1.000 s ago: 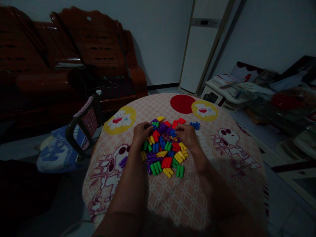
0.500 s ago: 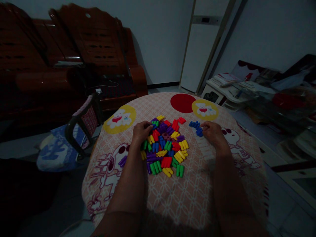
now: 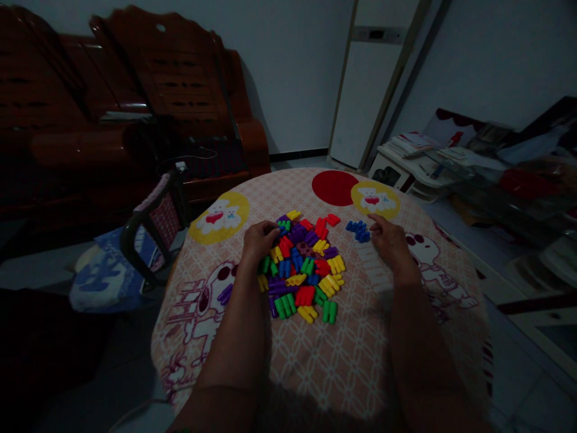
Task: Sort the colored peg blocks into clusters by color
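Near the far left edge of a pile of plastic building blocks [image 3: 305,295] is my left hand [image 3: 259,242]. Its fingers are closed at the end of a blue building block [image 3: 283,230], which lies against the pile. The blocks are red, yellow, green, blue and purple. To the right of the pile, a small group of blue building blocks [image 3: 359,231] rests on the cloth. My right hand [image 3: 389,242] is just right of that group, its index finger stretched out and nothing held.
A patterned cloth [image 3: 324,367] covers the round table. One purple block [image 3: 225,294] lies by my left forearm. Left of the table stands a folding chair [image 3: 155,228], with a wooden sofa [image 3: 180,90] behind. A cluttered glass table [image 3: 491,186] is at the right.
My right hand has let go of the blue blocks and drawn slightly right, its index finger lifting. The left hand stays nearly still at the pile.
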`<state>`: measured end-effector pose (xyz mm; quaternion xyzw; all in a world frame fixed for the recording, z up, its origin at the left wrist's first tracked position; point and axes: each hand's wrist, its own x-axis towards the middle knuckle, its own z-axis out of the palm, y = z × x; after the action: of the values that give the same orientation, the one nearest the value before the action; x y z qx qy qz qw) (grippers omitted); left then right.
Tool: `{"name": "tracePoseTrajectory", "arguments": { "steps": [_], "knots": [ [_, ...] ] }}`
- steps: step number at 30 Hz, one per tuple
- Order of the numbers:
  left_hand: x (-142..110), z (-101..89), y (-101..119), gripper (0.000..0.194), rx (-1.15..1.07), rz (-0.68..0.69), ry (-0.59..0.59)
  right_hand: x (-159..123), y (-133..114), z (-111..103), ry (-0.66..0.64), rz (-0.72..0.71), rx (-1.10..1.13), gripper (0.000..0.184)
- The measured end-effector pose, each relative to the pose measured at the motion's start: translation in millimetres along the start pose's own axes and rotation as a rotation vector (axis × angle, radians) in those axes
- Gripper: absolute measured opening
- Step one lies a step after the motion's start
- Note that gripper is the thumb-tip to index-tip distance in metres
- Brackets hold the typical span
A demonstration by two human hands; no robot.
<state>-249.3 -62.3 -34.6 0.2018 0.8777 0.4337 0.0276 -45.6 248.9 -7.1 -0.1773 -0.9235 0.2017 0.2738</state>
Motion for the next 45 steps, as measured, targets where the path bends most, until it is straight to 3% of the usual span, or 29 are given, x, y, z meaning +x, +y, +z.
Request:
{"name": "tracePoseTrajectory", "arguments": {
  "steps": [5,8,10,12,17,23,34,45],
  "knots": [
    [0.9,0.9,-1.1,0.029,-0.007,0.002,0.005,1.0,-1.1,-3.8,0.019,0.186,0.0,0.049],
    [1.4,1.2,-1.8,0.029,-0.013,0.001,-0.001,-0.2,-1.4,-5.4,-0.12,0.29,0.001,0.048],
    [1.5,1.5,-2.5,0.029,-0.022,-0.001,-0.005,-0.8,-1.9,-3.3,-0.205,0.315,-0.014,0.053],
    [1.7,2.0,-3.4,0.029,-0.027,0.002,-0.001,-0.8,-3.7,1.5,-0.202,0.325,-0.083,0.052],
    [2.3,2.8,-5.1,0.028,-0.037,0.011,0.008,0.7,-10.7,16.4,-0.191,0.359,-0.254,0.029],
    [1.5,1.9,-2.5,0.027,-0.042,0.011,0.006,0.5,-7.6,21.6,-0.127,0.333,-0.293,0.031],
    [0.5,0.8,-0.5,0.025,-0.039,0.003,0.01,1.1,-0.6,23.5,-0.05,0.28,-0.137,0.045],
    [1.1,0.8,-1.3,0.025,-0.02,0.0,0.012,2.2,-2.5,22.0,-0.027,0.257,-0.094,0.043]
  ]
}}
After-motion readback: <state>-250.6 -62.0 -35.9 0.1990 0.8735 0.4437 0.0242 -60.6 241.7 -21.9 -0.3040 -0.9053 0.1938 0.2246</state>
